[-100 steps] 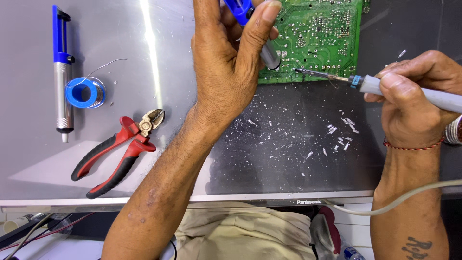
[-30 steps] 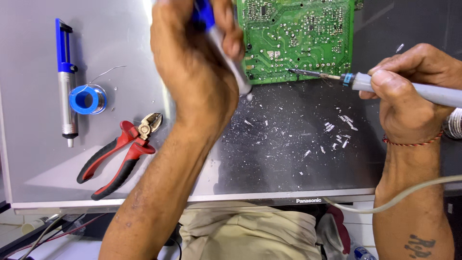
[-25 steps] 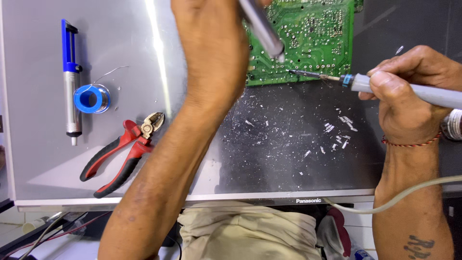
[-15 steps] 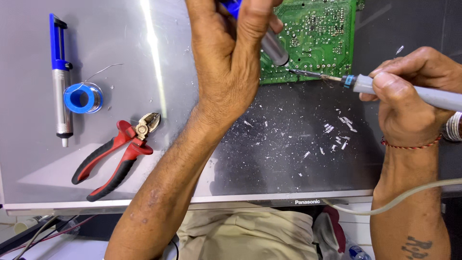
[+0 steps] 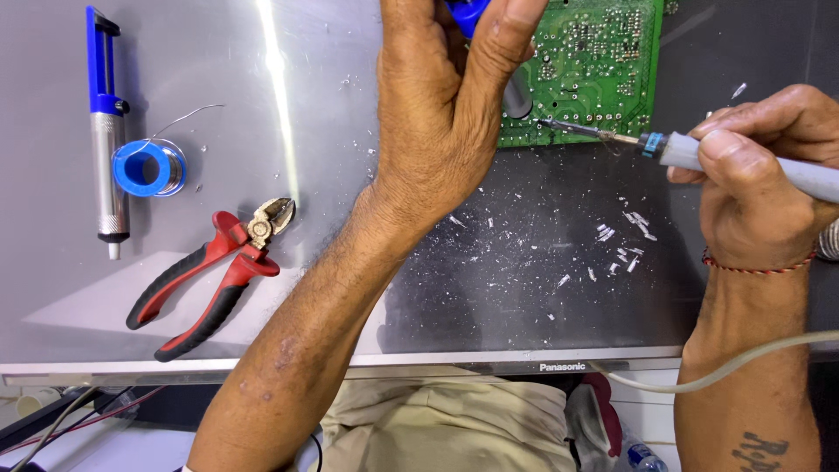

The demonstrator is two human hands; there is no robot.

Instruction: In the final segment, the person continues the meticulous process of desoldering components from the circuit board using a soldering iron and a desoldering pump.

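Green circuit board (image 5: 603, 65) flat, solder side up, at top edge, blue-and-metal desoldering pump (image 5: 516, 87) upright on its lower edge, grey soldering iron (image 5: 699, 156) near-horizontal, tip on the board

Grey metal surface (image 5: 210, 105), glossy, with a bright glare streak running from 12 toward 6 o'clock. At 9–10 o'clock a second desoldering pump (image 5: 108, 131) lies lengthwise, blue plunger end toward 12, silver barrel and white nozzle toward 6. Just beside it, on its 3 o'clock side, a blue spool of solder wire (image 5: 149, 168), loose wire end curling off toward 1 o'clock. At 7–8 o'clock, red-and-black side cutters (image 5: 210, 275), head toward 2 o'clock, handles spread toward 8. Small white flecks (image 5: 625, 240) scattered on the darker part of the surface around 4 o'clock. Grey cable (image 5: 725, 367) crosses at 5 o'clock. Beige cloth (image 5: 446, 428) below the surface edge at 6 o'clock.
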